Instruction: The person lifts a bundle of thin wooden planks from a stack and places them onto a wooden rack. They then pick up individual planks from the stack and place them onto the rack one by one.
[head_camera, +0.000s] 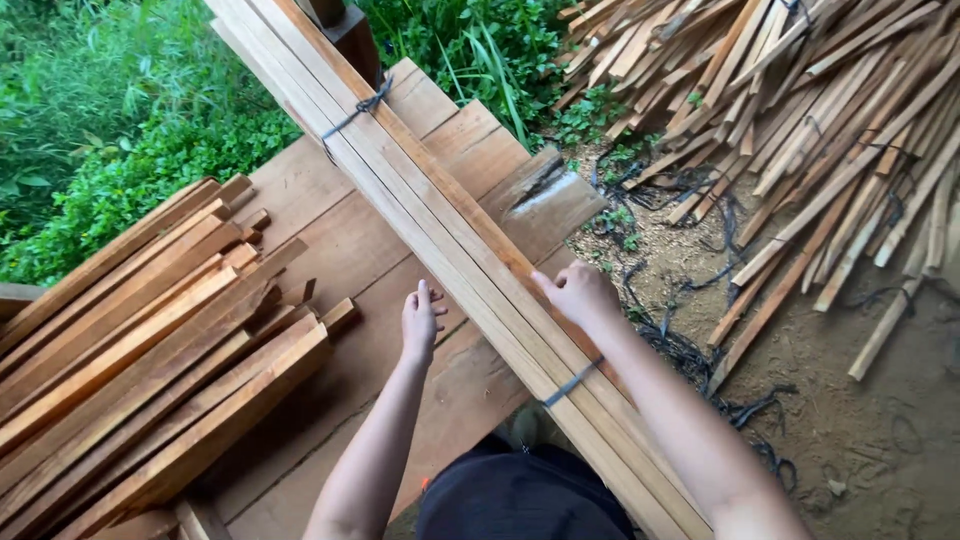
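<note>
Slat bundle, strap-bound, under both hands.

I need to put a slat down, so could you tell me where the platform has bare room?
Bare boards lie between the stacked slats and the tied bundle, around the left hand. The right hand rests on the bundle. The ground pile is crowded.

You see pale tan slats bound by dark straps, a reddish-brown bench, and green plants upper left.

Slat bundle: pale rough-sawn wood, matt.
</note>
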